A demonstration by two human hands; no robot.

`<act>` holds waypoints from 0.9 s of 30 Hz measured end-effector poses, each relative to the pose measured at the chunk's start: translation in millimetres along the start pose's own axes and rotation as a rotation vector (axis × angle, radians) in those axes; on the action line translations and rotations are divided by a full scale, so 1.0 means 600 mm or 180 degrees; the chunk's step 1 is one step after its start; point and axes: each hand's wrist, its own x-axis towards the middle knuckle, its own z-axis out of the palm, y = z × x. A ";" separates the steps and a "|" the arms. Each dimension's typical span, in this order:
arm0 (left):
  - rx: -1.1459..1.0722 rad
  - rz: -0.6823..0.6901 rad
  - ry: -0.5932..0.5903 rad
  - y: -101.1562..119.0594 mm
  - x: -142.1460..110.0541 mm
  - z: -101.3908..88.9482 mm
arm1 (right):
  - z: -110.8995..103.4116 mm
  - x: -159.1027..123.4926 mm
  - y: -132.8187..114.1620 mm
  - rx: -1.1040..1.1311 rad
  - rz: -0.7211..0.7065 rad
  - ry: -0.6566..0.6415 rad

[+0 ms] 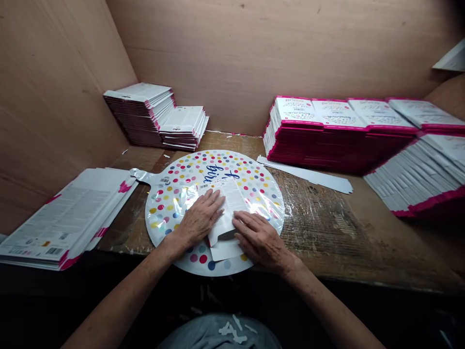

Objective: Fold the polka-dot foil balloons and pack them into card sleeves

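Note:
A flat round foil balloon (181, 189) with coloured dots and blue lettering lies on the wooden table, its silver neck pointing left. A white card sleeve (230, 201) rests on the balloon's middle. My left hand (199, 218) lies flat on the sleeve's left side, fingers stretched out. My right hand (259, 237) presses flat on the sleeve's lower right part, fingers together and extended. A white flap of the sleeve sticks out toward me between the two hands.
Pink-edged white card stacks stand at the back right (337, 131), far right (428, 174) and back left (152, 114). More flat cards lie at the left (65, 218). A white card strip (308, 177) lies behind the balloon. Plywood walls enclose the table (327, 218).

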 end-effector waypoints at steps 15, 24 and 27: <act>-0.0268 0.0250 -0.0225 0.018 -0.002 0.015 | 0.013 0.012 -0.019 -0.0563 -0.0387 -0.0315; -0.0138 0.0379 -0.0368 0.014 0.004 0.016 | -0.006 0.048 -0.035 -0.0872 -0.0317 -0.1168; -0.0113 0.0486 -0.0325 0.013 0.002 0.019 | -0.045 0.004 -0.034 -0.0465 -0.0377 -0.1344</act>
